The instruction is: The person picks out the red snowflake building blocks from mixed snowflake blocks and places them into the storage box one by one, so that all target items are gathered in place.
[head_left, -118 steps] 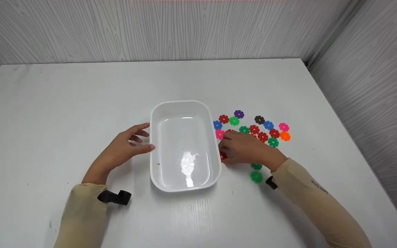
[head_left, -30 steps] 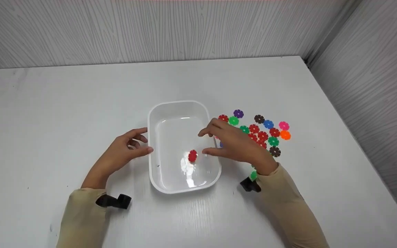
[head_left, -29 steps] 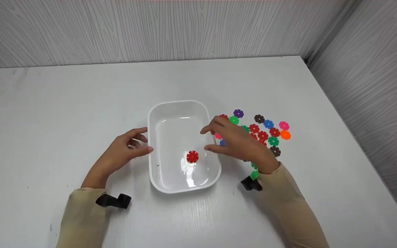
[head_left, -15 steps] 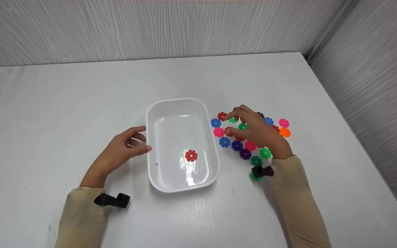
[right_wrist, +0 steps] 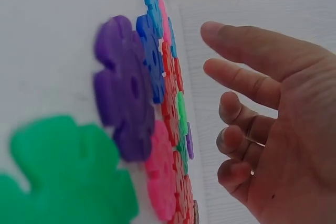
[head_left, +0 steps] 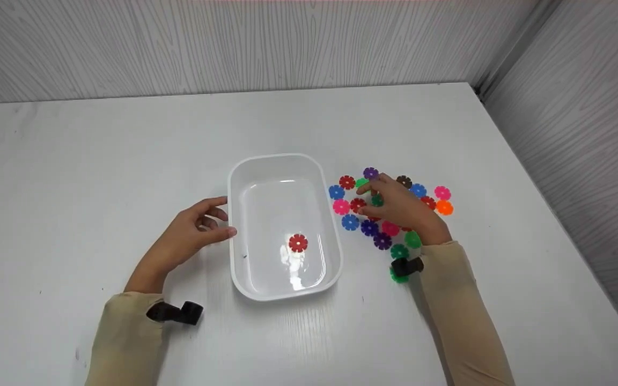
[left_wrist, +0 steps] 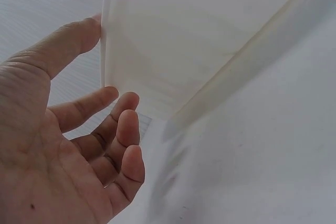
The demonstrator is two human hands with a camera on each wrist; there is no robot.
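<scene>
A white plastic tub (head_left: 286, 294) with rounded corners stands on the table; one red flower-shaped disc (head_left: 298, 243) lies flat inside it. My left hand (head_left: 191, 233) holds the tub's left rim, with the thumb over the edge and the index fingertip against the outer wall. The same hand (left_wrist: 79, 124) shows close up in the left wrist view, other fingers loosely bent beside the wall. To the tub's right, my right hand (head_left: 397, 202) hovers above scattered plastic discs, thumb and index apart and nothing between them. In the right wrist view a purple disc (right_wrist: 123, 87) stands out near the camera.
Discs in several colours spread right of the tub, among them a blue one (head_left: 350, 222), an orange one (head_left: 444, 207) and a dark green one (head_left: 399, 251). Some lie under the right hand. Wood-grain panels (head_left: 266, 48) border the white table (head_left: 100, 161) behind and at right.
My right hand was low among the discs, then above the tub as the red disc dropped in and settled flat. Since then it has moved right, back over the discs. My left hand stays at the rim.
</scene>
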